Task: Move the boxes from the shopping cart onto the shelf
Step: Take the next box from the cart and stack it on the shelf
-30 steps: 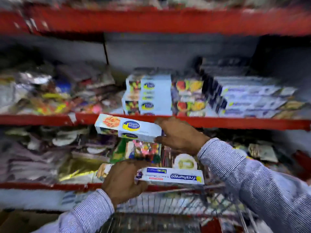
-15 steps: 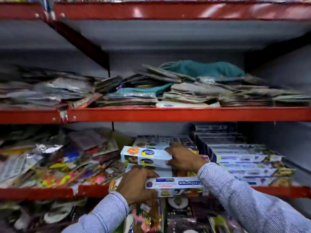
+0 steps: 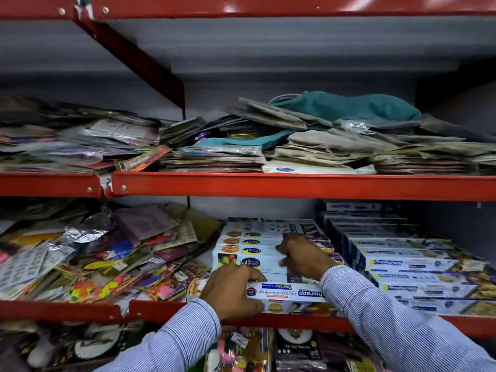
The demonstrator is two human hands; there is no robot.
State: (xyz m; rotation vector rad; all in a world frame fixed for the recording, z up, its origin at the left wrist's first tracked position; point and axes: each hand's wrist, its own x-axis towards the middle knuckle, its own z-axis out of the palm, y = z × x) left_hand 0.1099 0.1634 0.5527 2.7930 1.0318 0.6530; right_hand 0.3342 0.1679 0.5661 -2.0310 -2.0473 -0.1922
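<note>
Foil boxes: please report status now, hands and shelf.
Left hand gripping front foil box at shelf edge. Right hand flat on box stack. Nothing blocking.

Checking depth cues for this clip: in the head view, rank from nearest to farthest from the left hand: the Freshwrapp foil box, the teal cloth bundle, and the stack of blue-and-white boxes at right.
1. White Freshwrapp foil box: under the left hand, at the shelf's front edge.
2. Stack of blue-and-white boxes: same shelf, off to the right.
3. Teal cloth bundle: one shelf up, toward the right.
</note>
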